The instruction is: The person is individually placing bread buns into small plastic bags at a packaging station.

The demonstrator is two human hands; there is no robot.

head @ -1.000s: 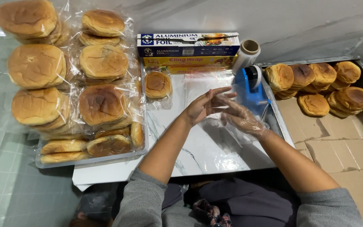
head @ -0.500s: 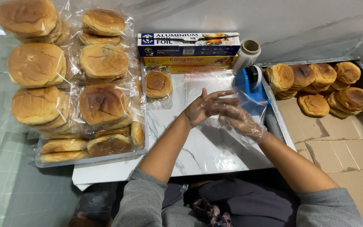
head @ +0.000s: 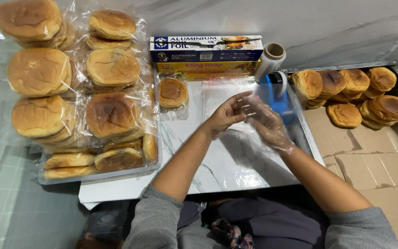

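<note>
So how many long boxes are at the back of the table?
2: a blue foil box against the wall, and a yellow wrap box just in front. Others may be hidden.

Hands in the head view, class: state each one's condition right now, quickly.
Left hand: bare, open, fingertips at the right hand's glove, holding nothing.
Right hand: open, inside a thin clear plastic glove, holding nothing.
</note>
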